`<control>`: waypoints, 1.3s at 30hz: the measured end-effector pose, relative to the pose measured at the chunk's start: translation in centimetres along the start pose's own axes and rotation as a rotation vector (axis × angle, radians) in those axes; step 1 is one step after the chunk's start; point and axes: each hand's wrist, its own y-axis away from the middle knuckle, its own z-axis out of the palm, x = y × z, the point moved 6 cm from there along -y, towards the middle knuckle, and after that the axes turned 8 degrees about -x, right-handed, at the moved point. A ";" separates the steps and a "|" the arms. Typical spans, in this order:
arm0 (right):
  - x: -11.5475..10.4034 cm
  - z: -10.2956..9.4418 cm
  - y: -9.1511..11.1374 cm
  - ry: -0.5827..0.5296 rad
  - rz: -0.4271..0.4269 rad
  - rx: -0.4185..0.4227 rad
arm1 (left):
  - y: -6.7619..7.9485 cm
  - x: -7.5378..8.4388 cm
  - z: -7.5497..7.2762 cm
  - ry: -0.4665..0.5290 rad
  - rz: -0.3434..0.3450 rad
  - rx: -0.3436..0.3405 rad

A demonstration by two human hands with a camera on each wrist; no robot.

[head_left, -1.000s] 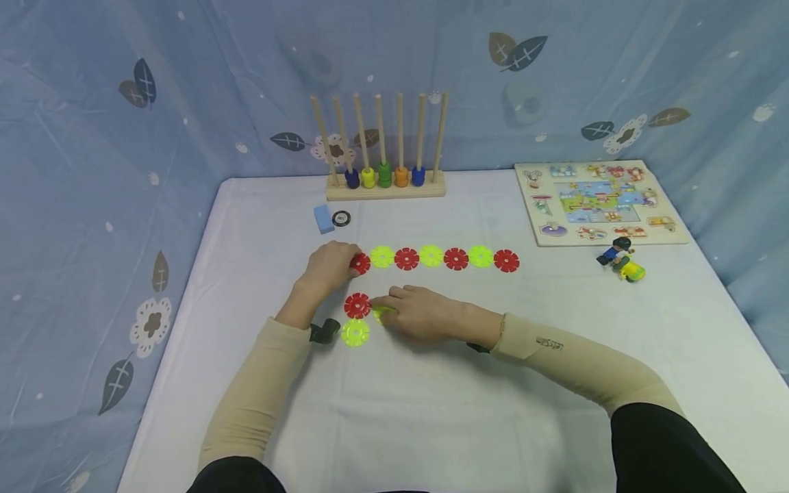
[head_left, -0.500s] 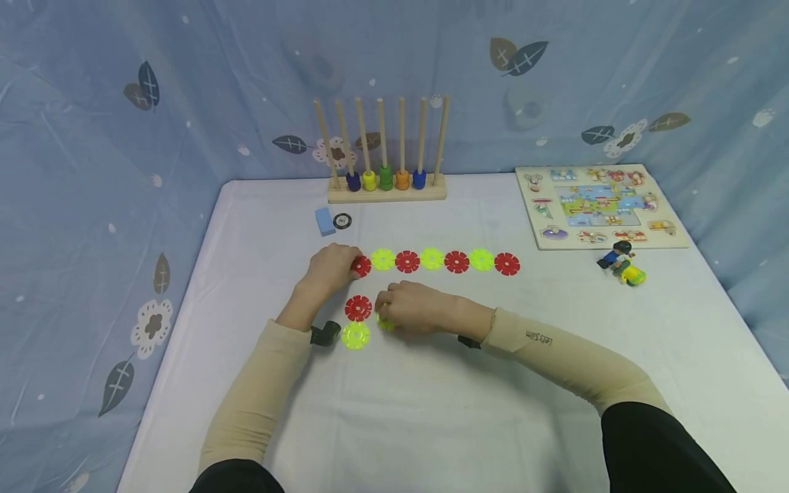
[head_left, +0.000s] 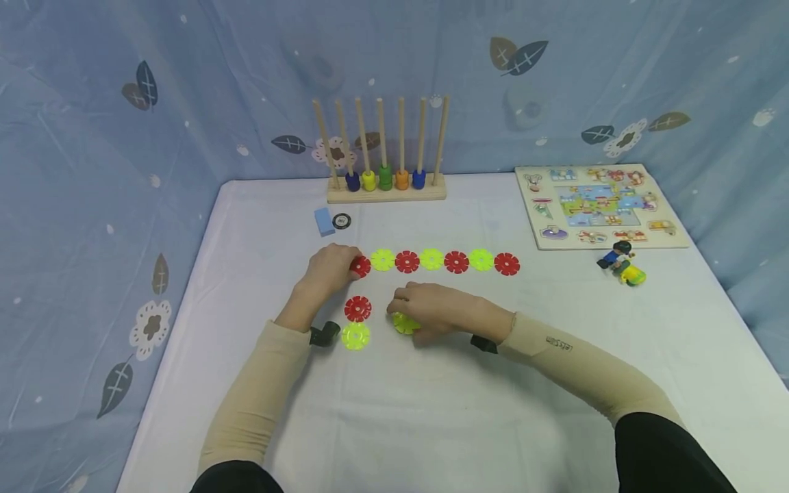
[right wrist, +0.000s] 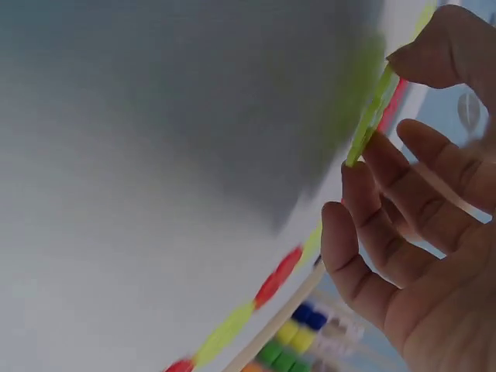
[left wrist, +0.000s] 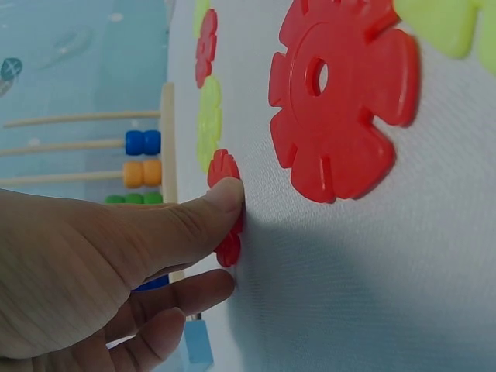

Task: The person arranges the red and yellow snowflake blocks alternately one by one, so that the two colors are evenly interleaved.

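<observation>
My left hand (head_left: 328,268) grips the red flower-shaped disc (head_left: 362,266) at the left end of a row of alternating red and yellow-green discs. In the left wrist view its thumb lies over that disc's edge, fingers behind. My right hand (head_left: 442,305) pinches a yellow-green flower disc (head_left: 405,324) by its rim; thumb and fingertips meet opposite edges of the disc (right wrist: 370,118) in the right wrist view. Between the hands another red disc (head_left: 358,309) lies flat, with a yellow-green disc (head_left: 355,336) just in front of it.
Behind the row stands a wooden peg rack (head_left: 387,195) with coloured beads. A blue block (head_left: 324,222) and a black-rimmed round chip (head_left: 342,221) lie before it. At the right are a picture puzzle board (head_left: 542,239) and small toy figures (head_left: 622,263).
My right hand has picked up the yellow-green disc from beside the lone red one and moved it a little to the right. My left hand stays at the row's left end.
</observation>
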 end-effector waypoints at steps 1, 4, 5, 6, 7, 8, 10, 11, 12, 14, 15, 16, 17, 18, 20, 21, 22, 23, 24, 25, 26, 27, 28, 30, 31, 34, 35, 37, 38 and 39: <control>0.4 0.1 0.6 -0.028 0.011 0.008 | 0.0 0.0 0.0 0.002 0.000 0.002; 1.8 0.3 2.8 -0.089 0.032 0.051 | 0.2 0.0 -0.1 0.007 0.003 0.009; 2.2 0.4 3.6 -0.104 0.037 0.069 | 0.2 0.0 -0.2 0.009 0.004 0.011; 2.7 0.5 4.4 -0.117 0.043 0.084 | 0.3 0.0 -0.2 0.009 0.004 0.012; 3.3 0.6 5.2 -0.129 0.057 0.099 | 0.3 0.0 -0.2 0.009 0.004 0.012; 3.9 0.8 5.9 -0.142 0.074 0.111 | 0.4 0.0 -0.2 0.008 0.004 0.013; 5.1 1.1 7.4 -0.168 0.118 0.132 | 0.4 0.0 -0.2 0.005 0.005 0.014; 5.8 1.3 8.1 -0.185 0.145 0.137 | 0.4 -0.1 -0.3 0.003 0.006 0.016; 6.5 1.5 8.8 -0.197 0.172 0.141 | 0.4 -0.1 -0.3 0.001 0.007 0.016; 7.9 1.8 10.2 -0.231 0.223 0.149 | 0.4 -0.1 -0.3 -0.002 0.010 0.019; 8.7 1.9 10.8 -0.244 0.245 0.154 | 0.4 -0.1 -0.3 -0.001 0.011 0.021; 9.4 2.0 11.5 -0.261 0.267 0.160 | 0.4 0.0 -0.3 -0.001 0.012 0.022; 10.3 2.1 12.1 -0.271 0.289 0.166 | 0.4 0.0 -0.3 0.000 0.013 0.022; 11.1 2.2 12.8 -0.282 0.307 0.173 | 0.4 0.0 -0.3 0.001 0.014 0.022; 12.7 2.2 14.0 -0.302 0.345 0.192 | 0.4 0.0 -0.4 0.003 0.013 0.023; 13.5 2.2 14.5 -0.303 0.366 0.198 | 0.4 0.0 -0.4 0.004 0.013 0.022; 14.2 2.2 15.0 -0.305 0.384 0.204 | 0.4 -0.1 -0.4 0.004 0.012 0.022; 14.9 2.1 15.4 -0.304 0.399 0.206 | 0.4 -0.1 -0.4 0.004 0.011 0.023; 15.5 2.1 15.7 -0.308 0.415 0.205 | 0.4 -0.1 -0.4 0.005 0.010 0.023; 16.1 2.2 16.0 -0.308 0.430 0.203 | 0.4 -0.1 -0.4 0.004 0.010 0.022; 16.6 2.2 16.2 -0.308 0.443 0.198 | 0.4 -0.1 -0.4 0.002 0.010 0.021; 17.0 2.3 16.3 -0.303 0.453 0.191 | 0.4 -0.1 -0.4 0.001 0.011 0.020; 17.5 2.5 16.4 -0.301 0.460 0.187 | 0.3 -0.1 -0.3 0.000 0.011 0.017; 18.1 2.7 16.4 -0.300 0.474 0.183 | 0.3 0.0 -0.3 -0.002 0.012 0.011; 18.4 2.8 16.4 -0.297 0.475 0.185 | 0.3 0.0 -0.2 -0.004 0.013 0.009; 19.0 3.0 16.2 -0.295 0.470 0.202 | 0.2 0.1 -0.1 -0.004 0.014 0.007; 19.1 3.0 16.1 -0.298 0.471 0.209 | 0.2 0.1 -0.1 -0.005 0.016 0.008; 19.3 3.0 16.0 -0.304 0.474 0.219 | 0.1 0.1 -0.1 -0.002 0.014 0.009; 19.3 3.0 15.9 -0.311 0.478 0.224 | 0.1 0.1 -0.1 -0.002 0.015 0.009; 19.4 3.0 15.9 -0.318 0.486 0.225 | 0.1 0.1 -0.1 -0.002 0.015 0.008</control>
